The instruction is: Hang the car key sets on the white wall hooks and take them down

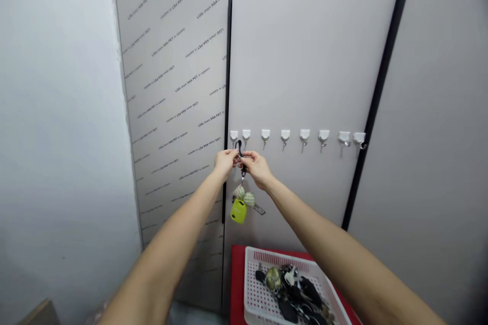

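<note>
Both hands meet at a keychain [238,210] with a black strap loop, a bright yellow-green tag and two pale striped puffs hanging below. My left hand [224,161] pinches the strap's left side with closed fingers. On the other side my right hand [256,166] pinches the same strap. The top of the loop reaches up just beneath the leftmost white wall hooks [234,136]. Whether the loop touches a hook I cannot tell. A dark flat piece sticks out to the right behind the puffs.
A row of several white adhesive hooks [285,136] runs rightward across the pale cabinet door [305,61]. Below, a white plastic basket [249,289] with keys and keychains sits on a red surface [237,284]. Long black handles [227,86] edge the doors.
</note>
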Demonstrator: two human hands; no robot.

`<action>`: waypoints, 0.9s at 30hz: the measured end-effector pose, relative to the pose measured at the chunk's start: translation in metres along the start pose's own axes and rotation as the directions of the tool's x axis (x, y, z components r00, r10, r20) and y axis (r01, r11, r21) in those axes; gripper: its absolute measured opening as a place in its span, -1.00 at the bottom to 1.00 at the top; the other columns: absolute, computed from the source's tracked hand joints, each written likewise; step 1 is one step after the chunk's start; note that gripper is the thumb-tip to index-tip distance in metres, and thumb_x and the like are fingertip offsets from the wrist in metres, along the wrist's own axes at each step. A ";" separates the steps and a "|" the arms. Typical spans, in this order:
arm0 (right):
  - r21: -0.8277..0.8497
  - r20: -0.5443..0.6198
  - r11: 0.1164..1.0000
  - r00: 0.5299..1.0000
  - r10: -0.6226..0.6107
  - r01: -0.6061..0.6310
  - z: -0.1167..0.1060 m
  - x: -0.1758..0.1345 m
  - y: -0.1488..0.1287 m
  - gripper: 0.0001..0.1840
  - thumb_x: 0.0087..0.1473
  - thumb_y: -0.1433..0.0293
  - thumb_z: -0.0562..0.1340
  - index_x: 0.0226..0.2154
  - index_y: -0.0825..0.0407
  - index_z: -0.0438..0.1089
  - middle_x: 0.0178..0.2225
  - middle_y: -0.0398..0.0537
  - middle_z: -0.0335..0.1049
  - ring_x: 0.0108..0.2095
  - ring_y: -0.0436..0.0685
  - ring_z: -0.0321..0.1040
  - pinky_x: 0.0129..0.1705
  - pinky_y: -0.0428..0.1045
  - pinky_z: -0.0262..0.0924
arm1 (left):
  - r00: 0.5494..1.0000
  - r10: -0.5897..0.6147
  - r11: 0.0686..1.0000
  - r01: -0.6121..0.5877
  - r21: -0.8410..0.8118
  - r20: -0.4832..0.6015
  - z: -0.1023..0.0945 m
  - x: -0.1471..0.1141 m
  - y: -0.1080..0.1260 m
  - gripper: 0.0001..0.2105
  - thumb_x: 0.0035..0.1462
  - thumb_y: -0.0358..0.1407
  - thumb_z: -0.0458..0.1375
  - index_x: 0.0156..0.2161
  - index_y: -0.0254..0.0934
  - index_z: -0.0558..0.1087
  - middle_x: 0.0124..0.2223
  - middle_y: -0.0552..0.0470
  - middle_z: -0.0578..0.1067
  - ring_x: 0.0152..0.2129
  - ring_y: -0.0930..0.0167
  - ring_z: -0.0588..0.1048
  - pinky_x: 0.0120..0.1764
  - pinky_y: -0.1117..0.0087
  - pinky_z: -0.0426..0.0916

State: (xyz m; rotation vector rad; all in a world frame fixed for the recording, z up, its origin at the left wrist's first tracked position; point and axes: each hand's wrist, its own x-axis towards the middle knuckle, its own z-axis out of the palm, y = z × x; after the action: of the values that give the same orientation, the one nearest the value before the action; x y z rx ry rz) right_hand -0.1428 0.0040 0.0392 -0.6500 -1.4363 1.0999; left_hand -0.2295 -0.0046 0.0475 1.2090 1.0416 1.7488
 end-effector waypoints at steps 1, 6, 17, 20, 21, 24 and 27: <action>-0.003 -0.003 1.000 1.000 0.008 -0.008 0.003 0.005 0.000 -0.83 -0.34 0.48 0.10 -0.52 0.09 0.12 -0.72 -0.28 0.20 -0.67 -0.13 0.13 -0.58 -0.16 0.03 | 1.000 -0.004 1.000 0.004 0.004 -0.019 -0.001 0.005 0.001 -0.87 -0.21 -0.34 0.02 -0.63 -0.40 0.25 -0.71 0.15 0.24 -0.78 0.67 0.17 -0.65 0.60 0.07; -0.045 -0.034 0.998 0.999 0.041 -0.043 0.011 0.027 0.010 -0.87 -0.29 0.51 0.07 -0.51 0.08 0.13 -0.69 -0.26 0.21 -0.68 -0.14 0.12 -0.62 -0.18 0.01 | 0.995 -0.025 0.999 0.028 0.035 -0.093 -0.004 0.025 -0.005 -0.86 -0.17 -0.36 -0.01 -0.65 -0.38 0.22 -0.72 0.17 0.22 -0.79 0.67 0.18 -0.63 0.60 0.09; -0.365 -0.045 0.931 0.999 -0.010 -0.007 -0.003 0.037 0.045 -0.82 -0.30 0.47 0.10 -0.46 0.10 0.19 -0.64 -0.22 0.20 -0.62 -0.11 0.15 -0.50 -0.11 0.09 | 0.989 -0.092 0.974 0.114 0.198 -0.117 -0.006 0.035 -0.035 -0.85 -0.16 -0.41 -0.05 -0.68 -0.37 0.18 -0.76 0.18 0.16 -0.82 0.65 0.13 -0.66 0.58 0.08; -0.481 -0.016 0.875 0.998 -0.068 0.052 -0.020 0.016 0.048 -0.82 -0.30 0.44 0.11 -0.48 0.11 0.23 -0.60 -0.19 0.22 -0.58 -0.11 0.14 -0.45 -0.10 0.08 | 0.993 -0.073 0.963 0.093 0.251 -0.088 -0.009 0.027 -0.043 -0.91 -0.19 -0.44 -0.04 -0.63 -0.40 0.23 -0.71 0.15 0.20 -0.79 0.66 0.17 -0.64 0.59 0.09; -0.509 0.011 0.859 0.999 -0.053 0.051 -0.029 0.006 0.052 -0.82 -0.29 0.44 0.11 -0.48 0.12 0.24 -0.59 -0.18 0.23 -0.57 -0.11 0.15 -0.44 -0.10 0.08 | 0.994 -0.082 0.960 0.098 0.264 -0.072 -0.010 0.023 -0.045 -0.94 -0.19 -0.45 -0.03 -0.60 -0.40 0.25 -0.68 0.14 0.23 -0.77 0.66 0.19 -0.62 0.59 0.10; -0.603 0.115 0.797 0.988 0.105 -0.015 -0.062 -0.035 0.074 -0.83 -0.26 0.43 0.09 -0.48 0.12 0.26 -0.57 -0.16 0.27 -0.55 -0.09 0.17 -0.44 -0.11 0.08 | 0.992 -0.128 0.951 0.126 0.283 -0.012 -0.014 0.013 -0.051 -0.90 -0.21 -0.48 -0.01 -0.46 -0.41 0.28 -0.58 0.11 0.28 -0.71 0.65 0.25 -0.56 0.57 0.15; -0.768 0.153 0.635 0.938 0.310 -0.085 -0.097 -0.084 0.102 -0.84 -0.25 0.46 0.07 -0.49 0.12 0.30 -0.51 -0.11 0.32 -0.50 -0.06 0.20 -0.41 -0.13 0.07 | 0.987 -0.158 0.944 0.150 0.294 0.004 -0.020 0.002 -0.056 -0.83 -0.20 -0.47 0.00 -0.38 -0.42 0.27 -0.55 0.09 0.29 -0.68 0.63 0.28 -0.51 0.53 0.18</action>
State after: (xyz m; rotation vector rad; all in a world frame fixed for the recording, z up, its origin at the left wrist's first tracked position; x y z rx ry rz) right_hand -0.0535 -0.0029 -0.0984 -1.3196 -2.1336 0.7241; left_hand -0.2418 0.0150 -0.0068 1.2874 1.3770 1.4891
